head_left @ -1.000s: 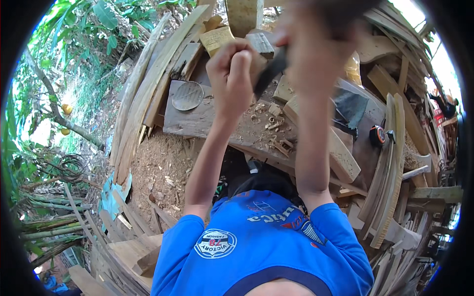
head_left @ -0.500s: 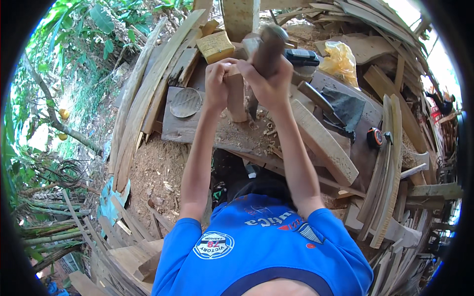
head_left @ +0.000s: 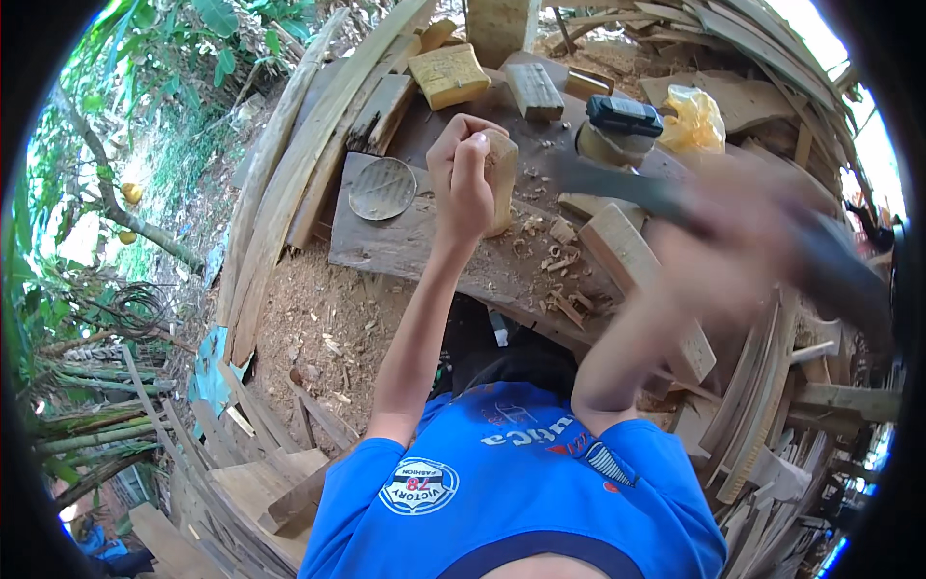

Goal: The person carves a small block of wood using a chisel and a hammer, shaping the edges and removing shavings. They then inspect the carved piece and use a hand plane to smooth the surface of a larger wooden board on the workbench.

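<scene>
The wooden block [head_left: 503, 183] stands on end in the person's left hand [head_left: 465, 179], whose fingers are closed round its left side. Below the block lies a worn bench board [head_left: 386, 246]; whether the block's lower end rests on it, I cannot tell. Curled wood shavings [head_left: 562, 259] litter the board just right of the block, and a round, flat disc [head_left: 382, 188] lies on it to the left. Beyond the block sit a yellowish wood chunk [head_left: 449, 77] and a paler grey offcut [head_left: 534, 93]; beyond and to the right are a black case [head_left: 625, 115] and a translucent yellow plastic bag [head_left: 693, 119]. A thick timber [head_left: 617, 246] slants away on the right. Further left of the block, long slabs [head_left: 313, 164] border sawdust-covered ground [head_left: 313, 309], with green foliage [head_left: 178, 125] outdoors past them.

Half a second ago both hands were together at the block. Now the right hand [head_left: 738, 236], gripping a dark bladed tool [head_left: 627, 191], has swung well out to the block's right; both are blurred. The left hand has kept its hold, and the disc remains on the board.
</scene>
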